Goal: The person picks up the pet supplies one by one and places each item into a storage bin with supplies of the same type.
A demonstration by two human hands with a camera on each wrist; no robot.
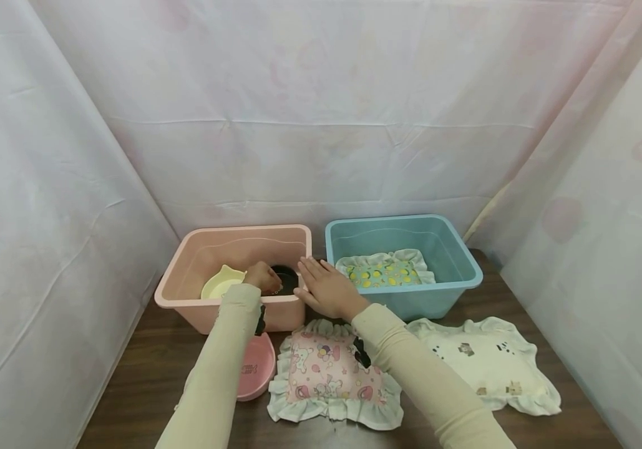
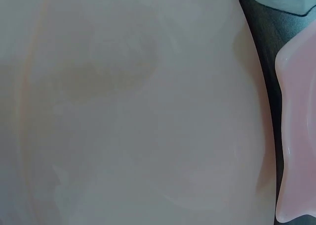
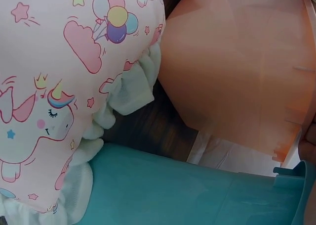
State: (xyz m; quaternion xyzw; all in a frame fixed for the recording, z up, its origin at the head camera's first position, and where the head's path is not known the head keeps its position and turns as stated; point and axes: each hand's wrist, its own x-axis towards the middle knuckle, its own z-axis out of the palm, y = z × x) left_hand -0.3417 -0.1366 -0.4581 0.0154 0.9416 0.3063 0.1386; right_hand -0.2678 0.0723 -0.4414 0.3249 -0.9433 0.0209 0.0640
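Observation:
Inside the pink bin [image 1: 191, 268], my left hand [image 1: 263, 278] has curled fingers at the near-left rim of a black bowl [image 1: 287, 274] and pinches it; the fingertips are partly hidden. A yellow bowl [image 1: 221, 282] with pointed ears sits left of that hand. My right hand [image 1: 329, 290] lies with straight fingers against the pink bin's right rim and holds nothing. Only a sliver of the right hand [image 3: 308, 143] shows in the right wrist view.
A blue bin [image 1: 405, 302] stands at right, with a green lemon-print pillow [image 1: 385, 274] inside. In front lie a pink unicorn pillow [image 1: 326, 374], a cream ruffled pillow [image 1: 489, 365] and a pink bowl [image 1: 256, 368]. Fabric walls enclose the wooden table [image 1: 135, 380].

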